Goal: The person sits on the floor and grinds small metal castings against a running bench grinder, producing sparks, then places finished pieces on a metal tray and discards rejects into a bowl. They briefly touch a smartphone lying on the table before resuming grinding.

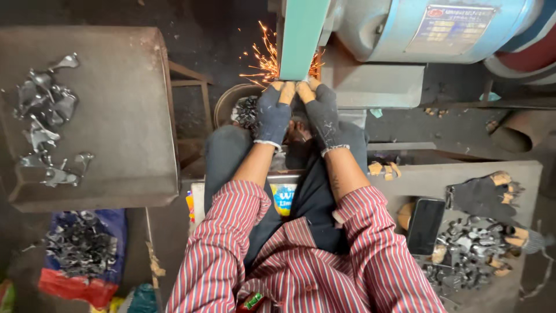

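Stretching forward side by side, the gloved left hand and right hand are pressed fingertips-first against the green belt of the grinder, where sparks are thrown. Both hands are curled tight, but whatever is pinched between them is hidden by the fingers. Metal pieces are spread on the table to the left.

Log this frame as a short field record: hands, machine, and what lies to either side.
left hand: gloved, pressed up to the green belt, fingertips beside the right hand's
right hand: gloved, at the same spot; the piece held is hidden
machine: green grinding belt with sparks, blue motor housing
left side: grey tray with shiny metal pieces
right side: dark phone, spare gloves, heap of metal parts
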